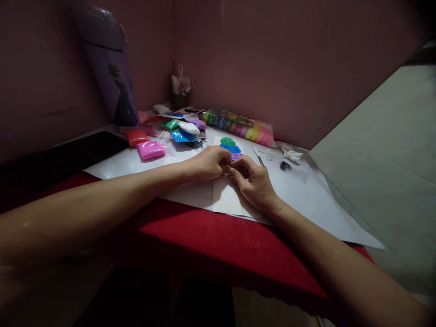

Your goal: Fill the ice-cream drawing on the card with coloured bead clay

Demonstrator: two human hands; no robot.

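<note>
My left hand (211, 162) and my right hand (255, 182) meet fingertip to fingertip above a white card (227, 200). Both are closed in a pinch, and whatever lies between the fingers is too small and hidden to name. Just beyond the knuckles, the card bears textured patches that look like modelling clay: a green one (228, 141) at the top, a blue one (230, 148) under it, then a purple one (236, 156) partly covered by my hands. A thin dark-tipped tool (260, 160) lies to the right of the card.
Bags of coloured clay, including a pink one (150, 150) and a blue one (184, 136), lie at the left. Behind is a long pack of coloured clay (238, 126). White clay (292, 154) and a black lump (285, 166) sit right, on white paper (316, 204) over red cloth (204, 236).
</note>
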